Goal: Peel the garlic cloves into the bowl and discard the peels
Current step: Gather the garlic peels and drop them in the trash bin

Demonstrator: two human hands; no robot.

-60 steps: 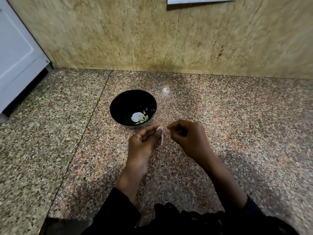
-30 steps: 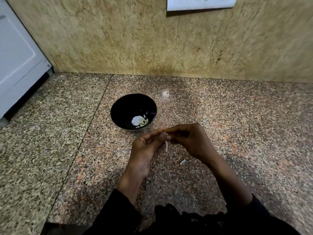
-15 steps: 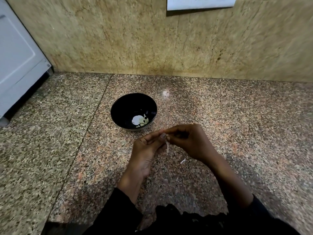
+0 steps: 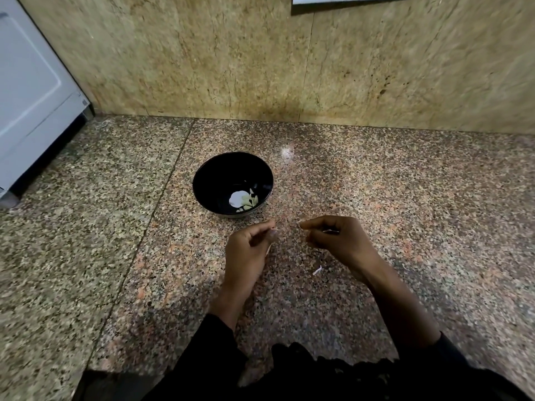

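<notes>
Peeling proceeds just in front of the black bowl (image 4: 233, 185), which rests on the granite counter (image 4: 405, 198); only the head view is supplied. The left hand (image 4: 247, 253) has its fingers curled with thumb and forefinger pinched; a pale strip at its fingertips suggests the garlic clove (image 4: 273, 230), though blur prevents certainty. The right hand (image 4: 338, 238) is also curled in a narrow pinch, apparently on a sliver of skin; what it holds cannot be told. The hands are apart. Peeled garlic (image 4: 242, 199) lies at the bowl bottom; a loose peel scrap (image 4: 317, 270) lies on the counter near the right wrist. Recommended: keep the clove near the rim; strip skin away from the bowl; collect scraps for disposal.
</notes>
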